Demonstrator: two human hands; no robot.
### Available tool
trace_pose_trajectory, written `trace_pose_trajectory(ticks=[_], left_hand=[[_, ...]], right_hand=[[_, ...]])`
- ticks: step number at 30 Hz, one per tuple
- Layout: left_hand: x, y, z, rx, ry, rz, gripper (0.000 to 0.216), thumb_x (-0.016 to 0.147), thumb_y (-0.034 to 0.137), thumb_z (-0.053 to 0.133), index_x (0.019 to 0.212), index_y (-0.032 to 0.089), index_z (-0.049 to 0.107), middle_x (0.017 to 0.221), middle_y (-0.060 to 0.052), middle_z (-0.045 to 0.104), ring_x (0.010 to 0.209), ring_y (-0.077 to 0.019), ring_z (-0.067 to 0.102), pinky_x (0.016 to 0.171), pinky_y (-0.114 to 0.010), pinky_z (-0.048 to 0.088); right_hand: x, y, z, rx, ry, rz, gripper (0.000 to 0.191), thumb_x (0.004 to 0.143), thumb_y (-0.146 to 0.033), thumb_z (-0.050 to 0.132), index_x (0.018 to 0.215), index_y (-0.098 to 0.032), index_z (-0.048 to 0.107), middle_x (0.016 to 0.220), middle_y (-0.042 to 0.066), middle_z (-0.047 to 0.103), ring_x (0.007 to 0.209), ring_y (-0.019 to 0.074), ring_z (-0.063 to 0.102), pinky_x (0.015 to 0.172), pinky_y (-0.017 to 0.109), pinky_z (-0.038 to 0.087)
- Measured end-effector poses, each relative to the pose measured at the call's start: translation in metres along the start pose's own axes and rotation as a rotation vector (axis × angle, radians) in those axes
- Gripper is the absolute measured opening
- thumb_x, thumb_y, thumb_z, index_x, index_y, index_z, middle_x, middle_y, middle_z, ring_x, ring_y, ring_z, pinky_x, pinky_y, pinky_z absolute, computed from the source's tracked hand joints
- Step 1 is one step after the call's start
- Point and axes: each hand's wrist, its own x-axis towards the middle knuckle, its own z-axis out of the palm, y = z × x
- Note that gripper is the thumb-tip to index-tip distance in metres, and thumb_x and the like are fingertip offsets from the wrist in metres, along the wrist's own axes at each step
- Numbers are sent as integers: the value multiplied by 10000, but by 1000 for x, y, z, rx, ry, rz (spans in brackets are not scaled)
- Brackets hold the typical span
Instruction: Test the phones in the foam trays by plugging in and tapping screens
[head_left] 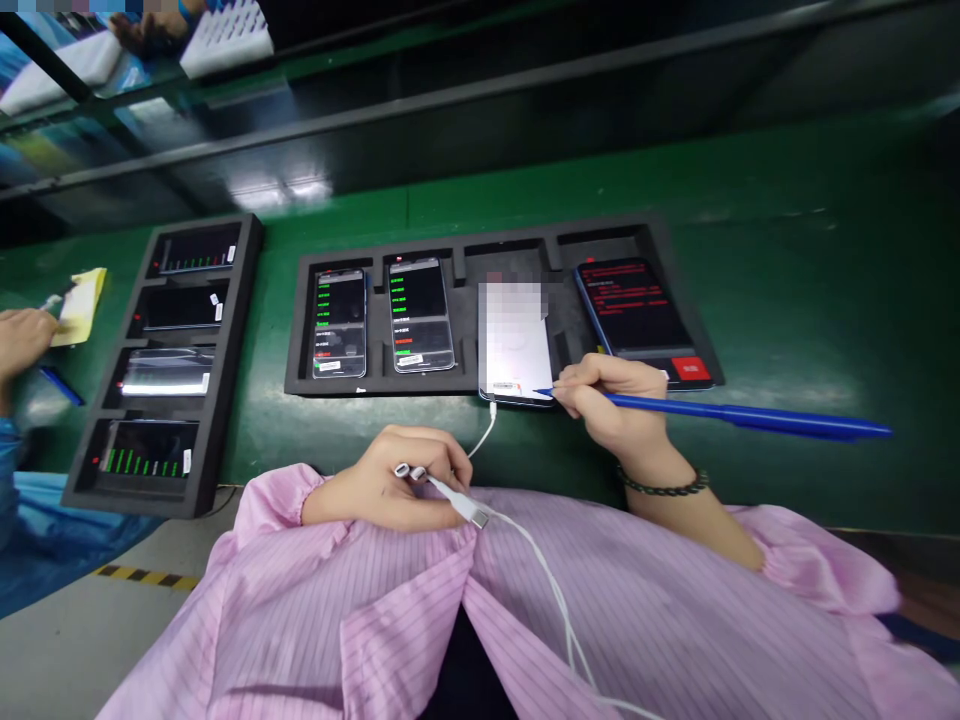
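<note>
My left hand (pixel 401 478) is closed around several white USB cables (pixel 459 503), their plugs poking out. From it, one thin white lead runs up to the bottom edge of a phone (pixel 517 345) with a bright white screen. That phone lies in the third slot of a black foam tray (pixel 330 390). My right hand (pixel 619 400) pinches a blue pen-like stick (pixel 735 412), its tip at the lower part of the white screen. Beside this hand, a phone with red text (pixel 630 310) rests tilted in the fourth slot. Two phones (pixel 420 315) with green text fill the left slots.
At left, a second foam tray (pixel 214 400) holds several phones crosswise. Beyond it are another person's hand (pixel 26 345), a yellow paper (pixel 84 305) and a blue pen (pixel 61 385). A dark ledge (pixel 450 135) runs along the back of the green table (pixel 787 250).
</note>
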Motion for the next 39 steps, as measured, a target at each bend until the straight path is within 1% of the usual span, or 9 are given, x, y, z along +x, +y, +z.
trace_pose_trajectory(ticks=[5, 8, 13, 15, 20, 28, 32, 36, 39], left_hand=[[1, 0, 0, 23, -3, -4, 338, 787, 156, 793, 630, 169, 494, 760, -21, 682, 588, -78, 589, 561, -191, 472], [1, 0, 0, 43, -13, -1, 349, 807, 169, 781, 634, 173, 478, 764, -26, 682, 593, -81, 594, 559, -191, 476], [1, -1, 0, 37, -14, -12, 354, 811, 183, 786, 640, 172, 476, 776, -22, 681, 590, -75, 589, 551, -185, 468], [1, -1, 0, 24, -10, -16, 347, 803, 179, 794, 643, 170, 487, 778, -17, 680, 591, -72, 587, 548, -182, 461], [1, 0, 0, 10, -17, -19, 339, 780, 135, 809, 654, 164, 496, 784, -1, 669, 608, -58, 574, 559, -167, 448], [1, 1, 0, 53, -9, -42, 330, 802, 200, 801, 642, 166, 514, 769, -18, 683, 580, -72, 581, 534, -185, 452], [1, 1, 0, 48, 0, -42, 318, 789, 167, 806, 650, 167, 520, 773, -10, 683, 591, -69, 585, 543, -181, 453], [1, 0, 1, 50, 16, -43, 329, 781, 179, 820, 648, 166, 519, 764, -9, 684, 583, -69, 585, 542, -182, 455], [1, 0, 1, 59, 16, -43, 329, 791, 194, 818, 647, 165, 524, 758, -11, 684, 574, -67, 579, 535, -181, 450]], right_hand=[[0, -3, -1, -44, -34, 39, 371, 716, -261, 673, 468, -217, 400, 405, -52, 380, 373, 98, 380, 404, 260, 310], [0, -4, -2, -75, -55, 66, 386, 725, -293, 692, 472, -217, 412, 411, -42, 402, 382, 100, 386, 414, 262, 322], [1, -5, -1, -114, -41, -15, 236, 707, -219, 636, 505, -224, 514, 447, -32, 490, 405, 107, 438, 412, 242, 327], [2, -6, -1, -139, -48, -37, 221, 707, -205, 620, 508, -226, 526, 449, -34, 495, 409, 105, 443, 413, 234, 338], [2, -6, -1, -183, -77, -45, 238, 716, -214, 610, 504, -226, 503, 448, -34, 489, 399, 105, 435, 406, 233, 343], [1, -7, -2, -186, -96, -67, 259, 727, -206, 594, 494, -217, 482, 441, -40, 466, 399, 92, 421, 405, 224, 328], [0, -6, -3, -178, -67, -61, 259, 715, -197, 593, 487, -215, 470, 440, -38, 459, 403, 92, 417, 407, 230, 322], [0, -5, -4, -153, -34, -46, 275, 719, -218, 605, 484, -217, 462, 441, -33, 455, 404, 98, 411, 411, 241, 328], [0, -5, -5, -162, -48, -40, 272, 728, -212, 613, 495, -218, 473, 449, -34, 462, 407, 99, 415, 416, 246, 325]])
